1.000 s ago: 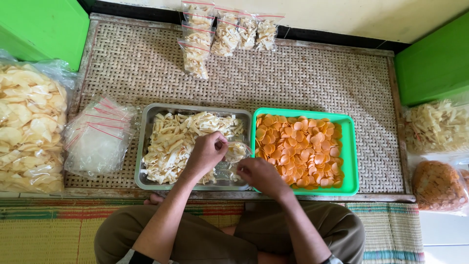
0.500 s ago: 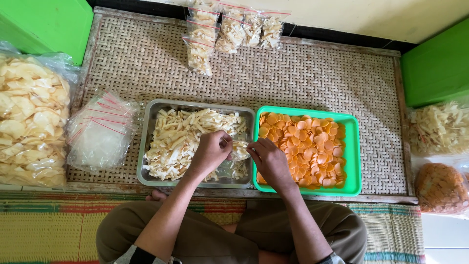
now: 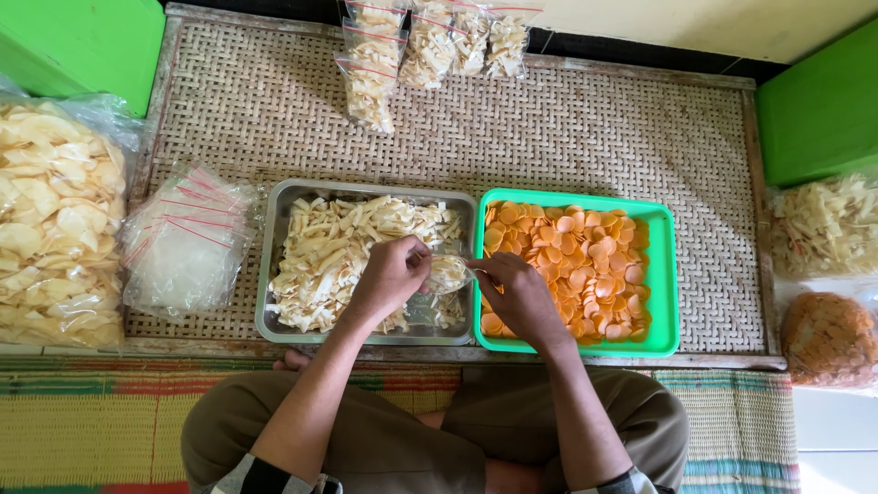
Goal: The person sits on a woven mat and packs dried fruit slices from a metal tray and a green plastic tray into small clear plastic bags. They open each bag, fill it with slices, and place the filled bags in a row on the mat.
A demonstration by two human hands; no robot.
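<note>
Low woven rattan worktop, bearing a steel tray of pale chips beside a green tray of orange chips, touching; stack of empty clear bags at left; filled bags along far edge.

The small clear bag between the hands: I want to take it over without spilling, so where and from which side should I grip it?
Judging by its pose, grip the small clear bag at its open mouth edge, coming from above. It hangs over the metal tray, pinched between the left hand and the right hand, with pale chips inside, so a hold at the top rim should keep them in.
</note>
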